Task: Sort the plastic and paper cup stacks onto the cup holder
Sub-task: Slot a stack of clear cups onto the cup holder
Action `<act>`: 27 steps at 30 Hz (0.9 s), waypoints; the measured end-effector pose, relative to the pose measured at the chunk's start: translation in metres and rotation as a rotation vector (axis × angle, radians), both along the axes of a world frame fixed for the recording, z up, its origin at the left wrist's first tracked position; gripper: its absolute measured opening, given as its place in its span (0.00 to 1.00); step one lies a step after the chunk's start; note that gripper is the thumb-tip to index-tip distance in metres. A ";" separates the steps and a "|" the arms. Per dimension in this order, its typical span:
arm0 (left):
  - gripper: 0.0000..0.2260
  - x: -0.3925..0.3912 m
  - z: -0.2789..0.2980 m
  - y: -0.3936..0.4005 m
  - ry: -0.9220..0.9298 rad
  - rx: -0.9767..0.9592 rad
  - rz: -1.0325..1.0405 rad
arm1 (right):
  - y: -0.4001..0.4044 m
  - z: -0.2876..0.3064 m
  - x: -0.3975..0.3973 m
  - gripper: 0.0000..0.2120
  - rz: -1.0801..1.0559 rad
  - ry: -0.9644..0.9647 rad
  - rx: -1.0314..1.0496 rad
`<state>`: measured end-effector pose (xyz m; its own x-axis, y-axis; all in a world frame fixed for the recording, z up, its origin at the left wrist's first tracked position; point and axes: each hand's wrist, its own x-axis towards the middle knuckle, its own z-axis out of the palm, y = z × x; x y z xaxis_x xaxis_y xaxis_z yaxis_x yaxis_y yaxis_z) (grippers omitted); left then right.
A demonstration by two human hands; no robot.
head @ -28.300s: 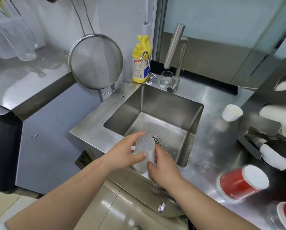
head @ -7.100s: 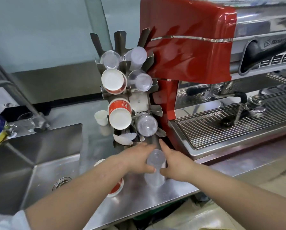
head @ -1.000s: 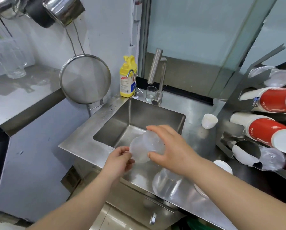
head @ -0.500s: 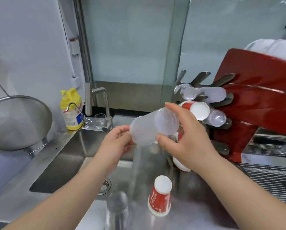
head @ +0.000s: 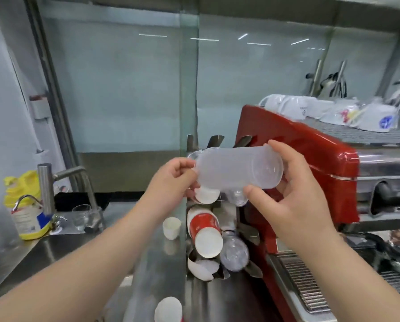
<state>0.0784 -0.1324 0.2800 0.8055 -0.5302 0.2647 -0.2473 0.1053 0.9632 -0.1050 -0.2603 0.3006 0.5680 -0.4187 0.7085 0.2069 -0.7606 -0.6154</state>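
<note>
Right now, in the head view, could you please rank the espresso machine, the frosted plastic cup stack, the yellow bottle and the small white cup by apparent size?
1. espresso machine
2. frosted plastic cup stack, nearer the camera
3. yellow bottle
4. small white cup

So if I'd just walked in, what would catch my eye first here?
Probably the frosted plastic cup stack held sideways at centre, the left hand at its narrow end and the right hand at its wide end. Right behind and below it stands the metal cup holder, with red paper cups poking out. The glossy red espresso machine fills the right side.
</note>
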 end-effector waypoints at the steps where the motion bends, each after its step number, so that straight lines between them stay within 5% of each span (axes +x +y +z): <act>1: 0.07 0.004 0.011 -0.011 -0.029 0.013 -0.005 | -0.005 0.004 0.000 0.35 -0.020 -0.002 -0.009; 10: 0.06 0.037 0.054 -0.088 -0.158 0.135 -0.094 | -0.039 0.033 0.017 0.34 -0.191 -0.004 -0.059; 27: 0.20 0.053 0.037 -0.114 -0.377 0.500 -0.134 | -0.064 0.005 0.061 0.32 -0.206 0.075 -0.055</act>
